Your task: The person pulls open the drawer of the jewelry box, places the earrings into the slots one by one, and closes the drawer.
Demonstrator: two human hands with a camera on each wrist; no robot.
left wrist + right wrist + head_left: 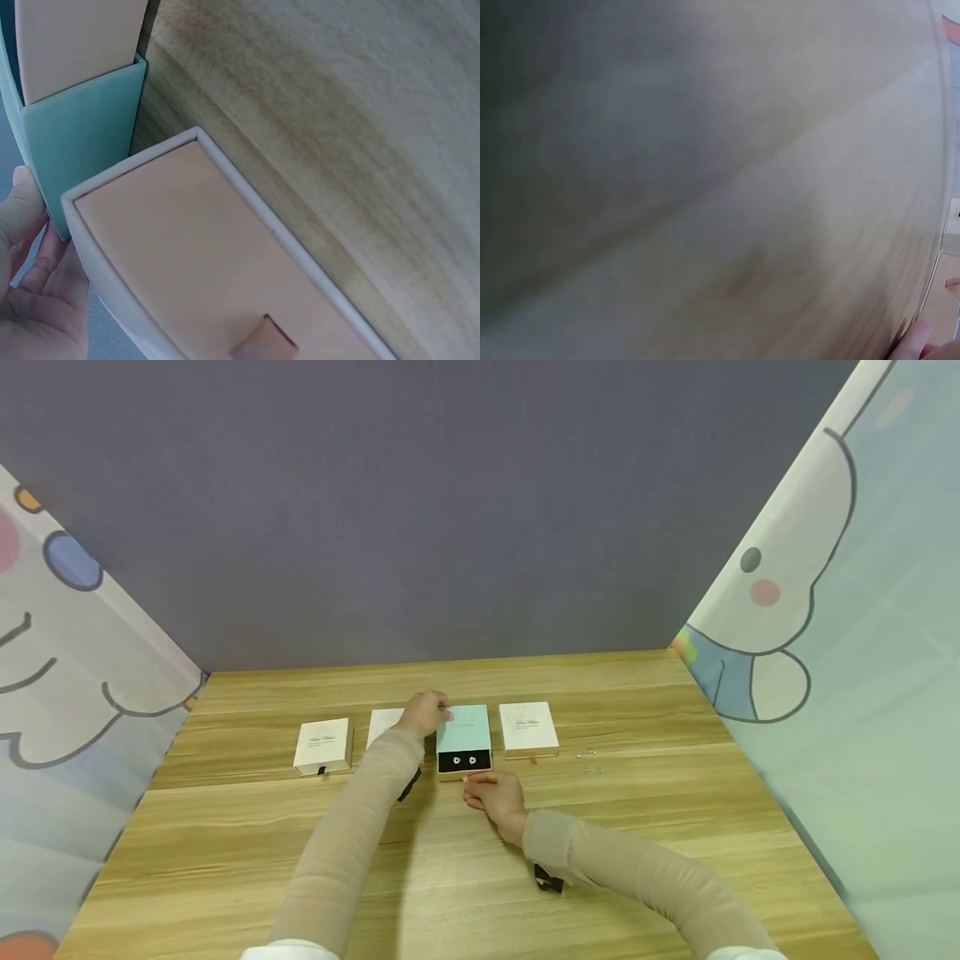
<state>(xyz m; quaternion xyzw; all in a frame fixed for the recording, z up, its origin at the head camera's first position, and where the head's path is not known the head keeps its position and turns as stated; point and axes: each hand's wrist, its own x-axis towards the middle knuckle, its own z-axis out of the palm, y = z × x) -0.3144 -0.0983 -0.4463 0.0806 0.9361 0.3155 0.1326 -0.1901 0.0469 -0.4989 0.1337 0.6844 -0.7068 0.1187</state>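
Two grips work on one box near the middle of the desk [457,893]. The left grip [424,713] is clamped on the teal sleeve [467,731] by its left side, toward the far end; the right grip [497,795] looks pinched together on the near edge of the drawer [448,777], though the fingertips hide exactly what they hold. That drawer stands partly out toward the person, two white earrings [472,761] sitting on its black lining [465,767]. A sharp pull by the right, or a slip by the left, could jerk the drawer free and shake the earrings loose. Just beside the sleeve are a left white box [381,725], partly hidden by the left arm [337,852], which could nudge it, and a right white box [527,727]. Farther left lies an outer white box [322,745]; far right, tiny loose pieces [592,751] might be swept aside by a careless cuff.
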